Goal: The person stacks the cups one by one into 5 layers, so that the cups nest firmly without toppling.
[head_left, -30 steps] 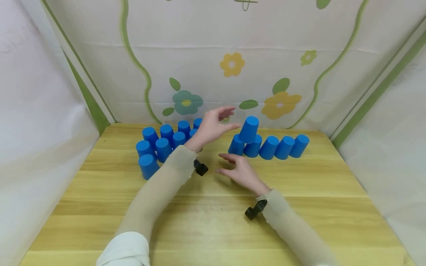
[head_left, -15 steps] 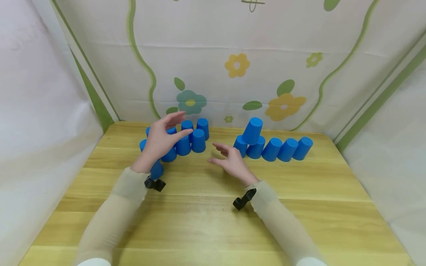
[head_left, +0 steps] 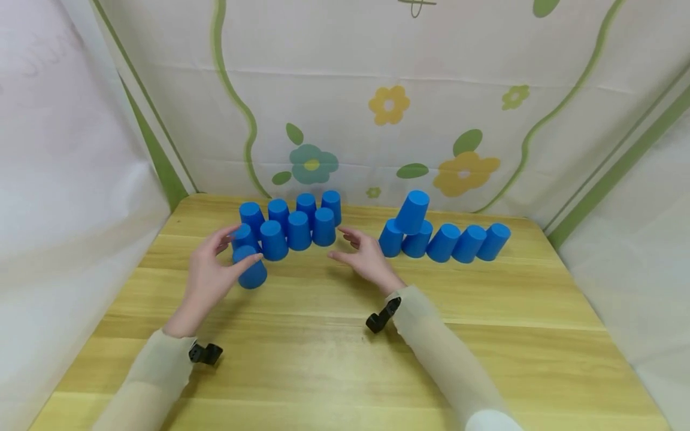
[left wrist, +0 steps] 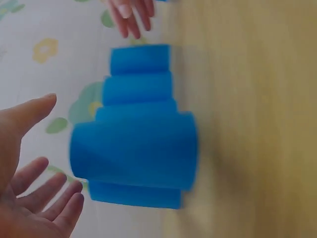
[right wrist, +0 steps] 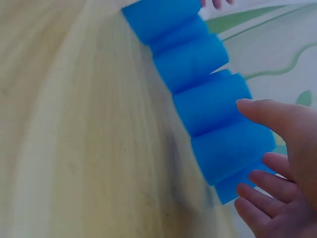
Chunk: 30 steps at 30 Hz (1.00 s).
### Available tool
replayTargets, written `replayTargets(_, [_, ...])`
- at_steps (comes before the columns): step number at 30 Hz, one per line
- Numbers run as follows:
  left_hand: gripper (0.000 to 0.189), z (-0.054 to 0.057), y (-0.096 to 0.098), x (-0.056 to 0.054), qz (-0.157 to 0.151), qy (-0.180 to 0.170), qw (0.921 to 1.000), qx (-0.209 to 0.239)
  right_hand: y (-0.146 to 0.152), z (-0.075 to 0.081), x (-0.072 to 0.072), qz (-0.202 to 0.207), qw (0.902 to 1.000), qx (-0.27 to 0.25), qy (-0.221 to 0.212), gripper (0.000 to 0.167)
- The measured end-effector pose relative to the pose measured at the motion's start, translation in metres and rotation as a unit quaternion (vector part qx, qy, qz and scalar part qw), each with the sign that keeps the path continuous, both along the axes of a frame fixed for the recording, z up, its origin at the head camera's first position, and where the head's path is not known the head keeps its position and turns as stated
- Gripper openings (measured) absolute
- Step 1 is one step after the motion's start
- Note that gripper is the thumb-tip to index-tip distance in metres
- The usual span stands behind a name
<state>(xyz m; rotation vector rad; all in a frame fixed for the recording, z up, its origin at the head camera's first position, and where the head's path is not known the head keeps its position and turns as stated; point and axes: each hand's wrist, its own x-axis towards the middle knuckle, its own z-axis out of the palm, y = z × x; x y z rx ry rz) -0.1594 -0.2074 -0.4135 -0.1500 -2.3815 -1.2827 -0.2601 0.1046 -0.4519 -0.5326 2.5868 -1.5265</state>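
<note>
On the left stands a group of blue upside-down cups, with one cup [head_left: 251,272] at its front. My left hand [head_left: 207,275] is beside that front cup, thumb and fingers spread around it. In the left wrist view a gap shows between the left hand's fingers [left wrist: 47,196] and the nearest cup [left wrist: 133,151]. My right hand [head_left: 363,257] hovers by the group's right end, next to the end cup [head_left: 324,227]. Its fingers are loosely bent and hold nothing. In the right wrist view the thumb overlaps a blue cup [right wrist: 213,104]; contact cannot be told.
Right of my right hand, a row of several blue cups [head_left: 444,243] stands upside down. One cup [head_left: 412,212] sits on top of the row's two leftmost cups. A patterned curtain [head_left: 345,120] hangs behind the wooden table [head_left: 334,359].
My left hand has moved left and down, from near the raised cup across to the front left cup. My right hand has shifted a little left toward the left group. The cups stay put.
</note>
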Motion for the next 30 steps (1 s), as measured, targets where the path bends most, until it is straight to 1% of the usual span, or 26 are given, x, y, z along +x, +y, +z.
replayTargets(2, [0.066, -0.006, -0.005, 0.002, 0.008, -0.012, 0.9999, -0.008, -0.006, -0.002, -0.007, -0.010, 0.9999, 0.010, 0.005, 0.069])
replayTargets(4, [0.067, -0.011, -0.008, 0.004, 0.008, -0.031, 0.9995, -0.005, -0.013, -0.002, -0.014, -0.014, 0.9997, 0.013, 0.013, 0.072])
replayTargets(6, [0.066, -0.015, -0.011, 0.005, 0.009, -0.050, 0.9987, -0.004, -0.020, -0.002, -0.021, -0.015, 0.9997, 0.003, 0.020, 0.075])
replayTargets(10, [0.062, -0.019, -0.013, 0.005, 0.010, -0.081, 0.9967, 0.002, -0.031, 0.000, -0.033, -0.030, 0.9987, -0.017, 0.037, 0.075])
replayTargets(13, [0.059, -0.020, -0.012, 0.004, 0.008, -0.096, 0.9953, 0.009, -0.037, 0.001, -0.038, -0.049, 0.9971, -0.023, 0.054, 0.068])
replayTargets(17, [0.058, -0.020, -0.011, 0.003, 0.006, -0.104, 0.9944, 0.016, -0.040, 0.000, -0.041, -0.059, 0.9954, -0.034, 0.067, 0.057])
replayTargets(20, [0.058, -0.021, -0.012, 0.002, 0.007, -0.106, 0.9942, 0.015, -0.040, 0.000, -0.041, -0.059, 0.9950, -0.041, 0.069, 0.053])
replayTargets(25, [0.058, -0.022, -0.012, 0.001, 0.009, -0.111, 0.9937, 0.015, -0.037, 0.002, -0.039, -0.052, 0.9950, -0.045, 0.073, 0.051])
replayTargets(30, [0.058, -0.021, -0.013, 0.001, 0.009, -0.115, 0.9932, 0.018, -0.030, 0.005, -0.031, -0.033, 0.9959, -0.048, 0.069, 0.051])
